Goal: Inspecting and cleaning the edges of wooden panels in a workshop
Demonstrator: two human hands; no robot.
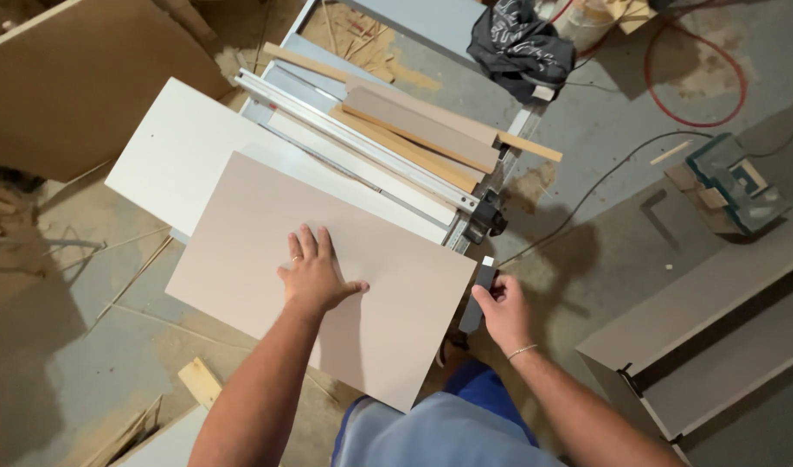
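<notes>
Head view showed my left hand (312, 277) lying flat, fingers spread wide, pressing on a pale beige panel (266, 259) that rested on the saw table (362, 147). A white board (184, 147) lay under the panel's far edge. My right hand (503, 310) was closed around a narrow dark grey strip (477, 298) held just beside the panel's right corner. Beyond the metal fence rail (362, 143), several wooden offcuts (422, 130) lay stacked. A red cable (699, 78) looped on the dusty floor.
</notes>
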